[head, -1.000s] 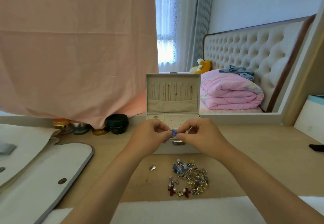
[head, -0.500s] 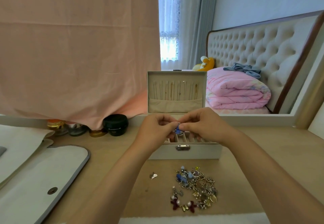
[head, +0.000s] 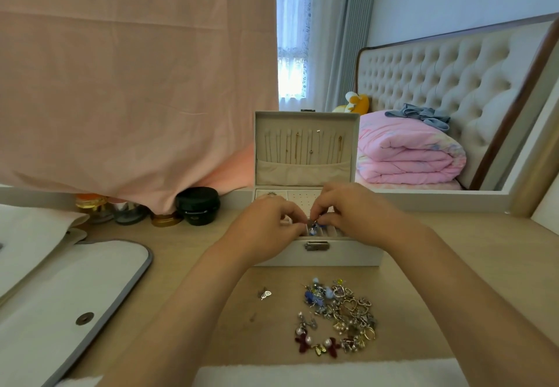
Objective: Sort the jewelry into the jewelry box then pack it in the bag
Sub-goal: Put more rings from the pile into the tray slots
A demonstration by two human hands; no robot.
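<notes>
A white jewelry box (head: pixel 329 255) stands open on the desk, its lid upright with thin chains hanging inside. Over its front slots my left hand (head: pixel 266 229) and my right hand (head: pixel 354 214) meet, both pinching a small blue earring (head: pixel 313 229) between their fingertips. A pile of mixed jewelry (head: pixel 337 317) lies on the desk in front of the box, and a single silver leaf piece (head: pixel 265 294) lies to its left. A white bag (head: pixel 60 296) with a grey edge and a snap lies flat at the left.
Several small jars, one a black pot (head: pixel 198 205), stand at the back left under a hanging pink cloth (head: pixel 136 84). A mirror (head: pixel 423 99) behind the box reflects a bed. A white cloth (head: pixel 326 376) lies along the near desk edge.
Both hands have carried the blue earring forward and down from above the box front to its front slots. The camera view has shifted, so the box looks nearer.
</notes>
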